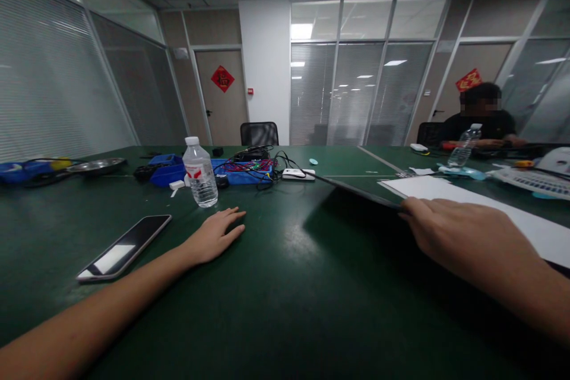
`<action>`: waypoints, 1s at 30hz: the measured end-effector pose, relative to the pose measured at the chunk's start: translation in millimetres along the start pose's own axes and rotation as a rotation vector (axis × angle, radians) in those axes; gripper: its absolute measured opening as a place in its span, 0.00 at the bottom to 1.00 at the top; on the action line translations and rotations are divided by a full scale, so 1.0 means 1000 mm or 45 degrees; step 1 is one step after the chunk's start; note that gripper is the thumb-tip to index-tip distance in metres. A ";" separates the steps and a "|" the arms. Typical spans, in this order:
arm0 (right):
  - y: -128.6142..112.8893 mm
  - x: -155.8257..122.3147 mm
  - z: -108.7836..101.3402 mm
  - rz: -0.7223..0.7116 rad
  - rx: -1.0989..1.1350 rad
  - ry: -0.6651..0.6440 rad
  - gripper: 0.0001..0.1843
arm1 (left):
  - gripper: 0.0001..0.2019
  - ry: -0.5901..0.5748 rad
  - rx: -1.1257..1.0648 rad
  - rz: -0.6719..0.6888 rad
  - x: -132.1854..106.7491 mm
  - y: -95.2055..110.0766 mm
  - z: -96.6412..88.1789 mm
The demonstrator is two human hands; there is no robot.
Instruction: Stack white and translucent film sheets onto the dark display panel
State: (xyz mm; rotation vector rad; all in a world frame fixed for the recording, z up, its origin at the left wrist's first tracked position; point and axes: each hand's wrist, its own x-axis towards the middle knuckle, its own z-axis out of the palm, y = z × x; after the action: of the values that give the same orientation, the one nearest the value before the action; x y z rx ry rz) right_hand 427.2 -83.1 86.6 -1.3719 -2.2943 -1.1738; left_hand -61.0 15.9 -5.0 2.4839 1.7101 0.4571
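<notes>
My left hand [218,236] lies palm down on the green table [276,309], its fingers stretched out and apart, with nothing in it. Just behind it stands a clear water bottle [200,175] with a white cap, upright. A smartphone [127,249] rests face up to the left of my forearm. My right hand [463,237] pinches the near edge of a thin dark board [356,191], which is tilted above the table and casts a shadow under it. The board shows nearly edge-on, so its exact kind is unclear; my thumb is hidden.
White paper sheets [481,208] lie beyond my right hand. Blue bins [243,173] with tangled wires, a white power strip [298,174] and a metal dish [97,165] sit farther back. Another person [481,119] sits at the far right, near a second bottle [465,145].
</notes>
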 end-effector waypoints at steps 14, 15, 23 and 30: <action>-0.065 -0.013 0.026 -0.776 0.599 0.182 0.13 | 0.39 0.040 -0.162 0.004 -0.002 0.014 -0.006; -0.064 -0.012 0.032 -0.808 0.614 0.143 0.13 | 0.37 0.007 -0.105 0.034 -0.001 0.013 -0.005; 0.061 -0.003 0.122 -0.179 0.440 -0.102 0.19 | 0.37 -0.169 0.064 0.071 0.002 0.002 -0.002; 0.164 -0.064 0.212 0.651 0.235 -0.536 0.35 | 0.34 -0.158 0.175 0.007 0.005 -0.010 -0.004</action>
State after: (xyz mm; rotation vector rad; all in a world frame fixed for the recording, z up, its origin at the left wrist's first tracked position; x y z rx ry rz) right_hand 638.7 70.4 -2.4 -2.1108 -2.0188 -0.5404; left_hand -69.6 24.1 -2.9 2.5495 1.7418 0.1864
